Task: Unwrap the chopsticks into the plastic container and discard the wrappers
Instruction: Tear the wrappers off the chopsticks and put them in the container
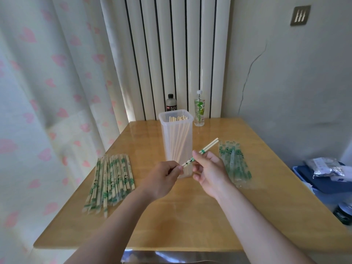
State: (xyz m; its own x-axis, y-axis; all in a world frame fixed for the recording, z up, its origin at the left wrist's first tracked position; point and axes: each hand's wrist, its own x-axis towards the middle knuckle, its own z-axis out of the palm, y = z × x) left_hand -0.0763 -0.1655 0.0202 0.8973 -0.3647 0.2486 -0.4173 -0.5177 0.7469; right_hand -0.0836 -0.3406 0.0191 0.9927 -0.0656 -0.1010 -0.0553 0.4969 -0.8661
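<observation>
I have both forearms reaching in over the worktop [190,216], raised just in front of the plastic container [176,138]. My left hand [162,180] is pinched shut on the lower end of a wrapped chopstick pair [200,151]; my right hand [208,171] grips its middle, thumb on top. The pair tilts up to the right. Wrapped pairs [110,180] lie left, empty wrappers [235,164] right.

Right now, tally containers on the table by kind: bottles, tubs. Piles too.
Bottles: 2, dark bottle and green-label bottle
Plastic tubs: 1, tub
Piles: 2, wrapped chopsticks and empty wrappers
Total: 5
</observation>
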